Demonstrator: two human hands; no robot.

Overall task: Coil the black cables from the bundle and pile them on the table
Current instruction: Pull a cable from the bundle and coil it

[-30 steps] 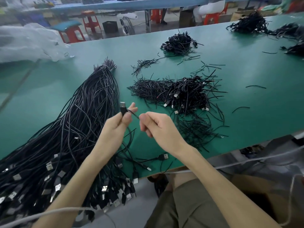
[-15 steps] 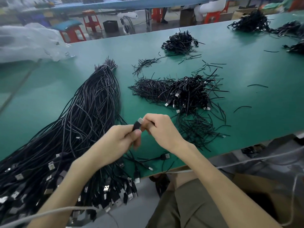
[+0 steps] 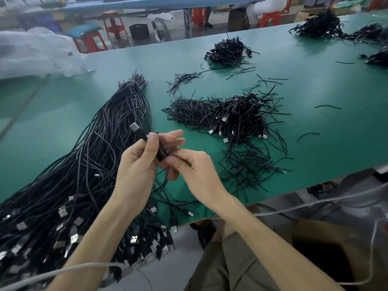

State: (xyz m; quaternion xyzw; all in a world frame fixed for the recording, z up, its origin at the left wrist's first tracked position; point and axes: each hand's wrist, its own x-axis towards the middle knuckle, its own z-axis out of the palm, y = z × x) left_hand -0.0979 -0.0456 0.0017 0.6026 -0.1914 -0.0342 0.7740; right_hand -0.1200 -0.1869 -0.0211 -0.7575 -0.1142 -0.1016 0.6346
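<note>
Both forearms bare, coming up from the bottom edge and converging. Left hand (image 3: 137, 166) palm toward the camera, thumb pinching black cable (image 3: 141, 133) against nearly straight fingers. Right hand (image 3: 195, 173) back up, touching the left, fingertips pinching the same cable lower down.

No legible text, label, brand or number is found on any surface. The cable plugs (image 3: 134, 239) show no readable marking.
</note>
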